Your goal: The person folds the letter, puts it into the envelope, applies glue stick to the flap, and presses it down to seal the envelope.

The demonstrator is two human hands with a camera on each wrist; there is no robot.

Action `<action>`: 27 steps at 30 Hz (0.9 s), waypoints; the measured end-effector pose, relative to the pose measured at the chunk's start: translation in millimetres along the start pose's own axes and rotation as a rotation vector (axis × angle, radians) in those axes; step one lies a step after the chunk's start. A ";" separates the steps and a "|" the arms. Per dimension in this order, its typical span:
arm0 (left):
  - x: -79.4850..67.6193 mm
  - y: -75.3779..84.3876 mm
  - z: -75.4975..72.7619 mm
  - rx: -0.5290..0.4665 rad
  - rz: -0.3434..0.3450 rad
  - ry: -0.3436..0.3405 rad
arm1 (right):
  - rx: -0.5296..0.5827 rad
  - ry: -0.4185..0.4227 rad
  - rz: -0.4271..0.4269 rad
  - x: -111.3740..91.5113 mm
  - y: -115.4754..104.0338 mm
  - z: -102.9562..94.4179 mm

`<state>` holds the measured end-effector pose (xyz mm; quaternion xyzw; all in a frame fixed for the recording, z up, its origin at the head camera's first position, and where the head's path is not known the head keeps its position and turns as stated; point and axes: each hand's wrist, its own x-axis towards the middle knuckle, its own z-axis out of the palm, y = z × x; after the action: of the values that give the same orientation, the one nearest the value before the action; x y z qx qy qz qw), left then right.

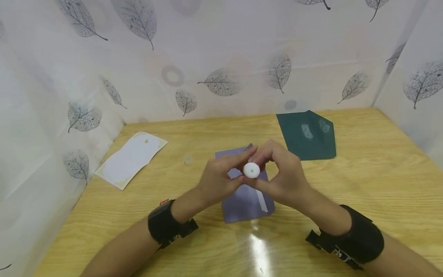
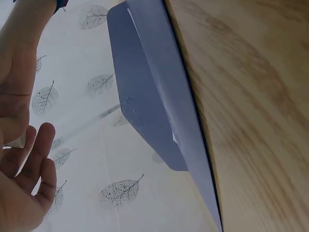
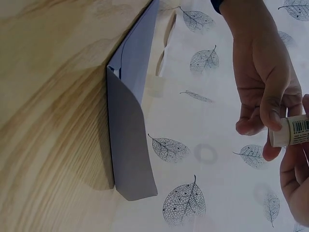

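Both hands meet over a purple envelope (image 1: 238, 209) and hold a small white glue stick (image 1: 251, 170) between them, its round end facing up toward the head camera. My left hand (image 1: 219, 177) pinches the white end, as the right wrist view shows, where the barcode label of the glue stick (image 3: 298, 130) is visible. With thumb and fingers curled, my right hand (image 1: 285, 175) grips the labelled part. The envelope lies on the table below, apart from the hands; its flap (image 2: 137, 92) stands raised in the left wrist view. A pale strip (image 1: 262, 201) shows on it.
A dark green envelope (image 1: 294, 144) lies at the back right of the wooden table (image 1: 373, 165). To the left is a white sheet with gold corners (image 1: 131, 159). A small translucent piece (image 1: 188, 159) lies between. A leaf-patterned curtain (image 1: 221, 38) hangs behind the table.
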<state>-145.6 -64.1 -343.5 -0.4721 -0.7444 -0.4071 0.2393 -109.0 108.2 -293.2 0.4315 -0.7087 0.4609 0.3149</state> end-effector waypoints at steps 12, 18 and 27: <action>0.2 -13.4 -22.6 0.258 -0.269 -0.507 | 0.047 0.021 0.140 -3.0 10.1 -3.6; -4.9 -27.4 -31.4 0.458 -0.373 -0.742 | 0.058 0.023 0.201 -15.4 29.5 -3.5; -9.5 -33.8 -31.0 0.483 -0.441 -0.945 | -0.097 -0.014 0.289 -18.1 35.3 -9.5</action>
<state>-172.6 -102.2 -346.2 -0.3685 -0.9232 -0.0108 -0.1088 -132.6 130.0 -318.4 0.3123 -0.7869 0.4639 0.2607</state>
